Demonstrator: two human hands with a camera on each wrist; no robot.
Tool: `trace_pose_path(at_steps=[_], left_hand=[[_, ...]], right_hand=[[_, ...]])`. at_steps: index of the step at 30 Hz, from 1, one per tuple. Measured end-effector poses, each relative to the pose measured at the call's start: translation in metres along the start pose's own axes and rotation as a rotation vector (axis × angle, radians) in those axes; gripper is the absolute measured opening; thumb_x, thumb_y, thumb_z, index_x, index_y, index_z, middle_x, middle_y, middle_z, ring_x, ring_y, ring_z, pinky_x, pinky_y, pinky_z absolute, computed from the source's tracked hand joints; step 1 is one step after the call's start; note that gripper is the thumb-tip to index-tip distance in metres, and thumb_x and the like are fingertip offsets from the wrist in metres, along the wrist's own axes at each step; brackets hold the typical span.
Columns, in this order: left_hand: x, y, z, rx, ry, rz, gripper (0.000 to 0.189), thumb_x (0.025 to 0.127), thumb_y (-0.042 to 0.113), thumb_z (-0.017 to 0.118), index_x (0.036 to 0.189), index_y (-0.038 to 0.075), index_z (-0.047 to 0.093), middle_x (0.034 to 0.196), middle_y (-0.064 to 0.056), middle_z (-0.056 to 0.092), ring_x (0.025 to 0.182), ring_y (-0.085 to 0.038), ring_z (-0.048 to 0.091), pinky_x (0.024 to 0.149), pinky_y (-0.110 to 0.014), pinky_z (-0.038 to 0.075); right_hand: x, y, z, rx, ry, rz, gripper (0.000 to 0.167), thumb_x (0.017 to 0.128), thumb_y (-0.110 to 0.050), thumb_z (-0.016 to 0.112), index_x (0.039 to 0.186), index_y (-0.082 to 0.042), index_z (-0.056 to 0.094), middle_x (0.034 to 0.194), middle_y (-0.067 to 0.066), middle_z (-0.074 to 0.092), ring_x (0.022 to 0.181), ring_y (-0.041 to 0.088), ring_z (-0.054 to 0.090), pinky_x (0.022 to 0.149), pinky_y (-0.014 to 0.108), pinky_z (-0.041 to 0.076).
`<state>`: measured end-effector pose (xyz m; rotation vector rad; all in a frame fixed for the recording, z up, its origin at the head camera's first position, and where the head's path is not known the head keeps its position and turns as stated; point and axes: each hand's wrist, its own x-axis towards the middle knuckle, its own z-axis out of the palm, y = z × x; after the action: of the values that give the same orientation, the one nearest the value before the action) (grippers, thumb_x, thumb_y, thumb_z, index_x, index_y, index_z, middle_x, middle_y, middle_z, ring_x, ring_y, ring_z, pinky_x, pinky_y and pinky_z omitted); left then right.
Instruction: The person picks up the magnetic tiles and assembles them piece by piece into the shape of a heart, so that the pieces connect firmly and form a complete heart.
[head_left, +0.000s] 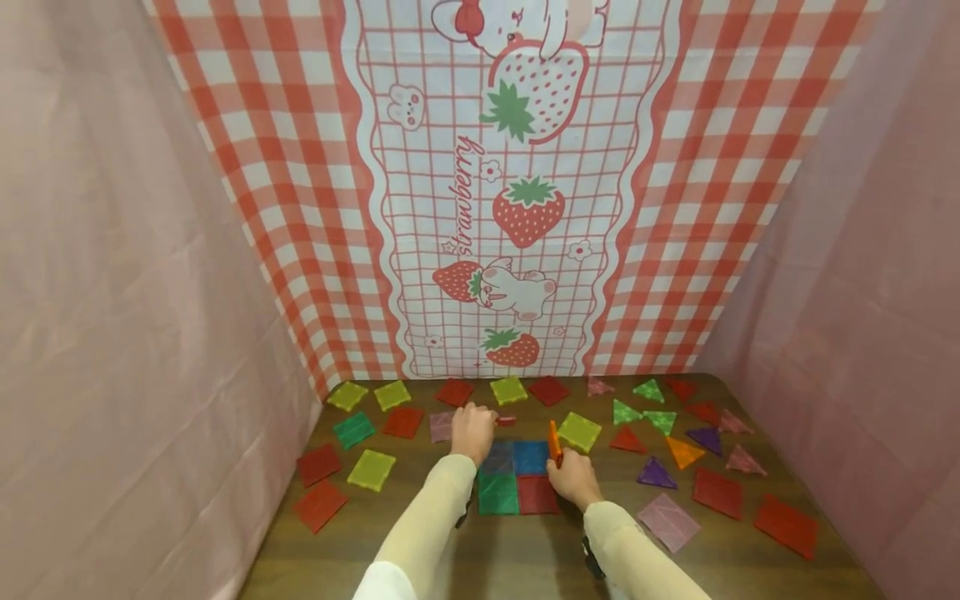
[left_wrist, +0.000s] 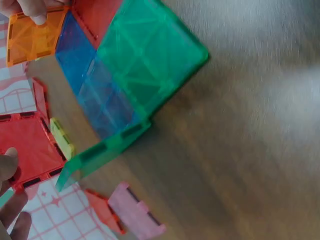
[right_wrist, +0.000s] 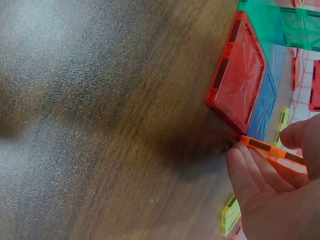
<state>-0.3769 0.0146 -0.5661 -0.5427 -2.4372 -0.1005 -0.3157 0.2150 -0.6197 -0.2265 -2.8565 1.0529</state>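
Note:
Four square magnetic tiles lie flat as a block: green (head_left: 498,495), red (head_left: 537,495), blue (head_left: 532,457) and a greyish-blue tile (head_left: 497,458). Beside the greyish-blue one, a second green tile (left_wrist: 105,154) stands on edge; my left arm hides it in the head view. My left hand (head_left: 473,433) pinches a red square tile (left_wrist: 31,146), raised beyond the block. With thumb and fingers, my right hand (head_left: 576,478) holds an orange square tile (head_left: 555,442) upright at the block's right side. In the right wrist view its lower corner meets the flat red tile's corner.
Loose square tiles, such as a yellow-green tile (head_left: 371,470) and a red tile (head_left: 320,506), lie at the left and back. Triangles, including a purple triangle (head_left: 657,473), are spread on the right. A checked cloth (head_left: 285,167) hangs behind the wooden table (head_left: 517,567).

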Motion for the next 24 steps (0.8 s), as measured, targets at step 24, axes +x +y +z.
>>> trace_pose_path(at_steps=[24], left_hand=[[-0.016, -0.002, 0.016, -0.202, -0.131, -0.180, 0.004, 0.085, 0.014, 0.079, 0.087, 0.017, 0.082, 0.083, -0.002, 0.078, 0.073, -0.023, 0.074, 0.061, -0.040, 0.058]], right_hand=[[-0.004, 0.001, 0.001, -0.013, 0.020, -0.018, 0.020, 0.093, -0.018, 0.065, 0.095, 0.003, 0.065, 0.080, 0.014, 0.066, 0.075, 0.030, 0.064, 0.072, 0.047, 0.055]])
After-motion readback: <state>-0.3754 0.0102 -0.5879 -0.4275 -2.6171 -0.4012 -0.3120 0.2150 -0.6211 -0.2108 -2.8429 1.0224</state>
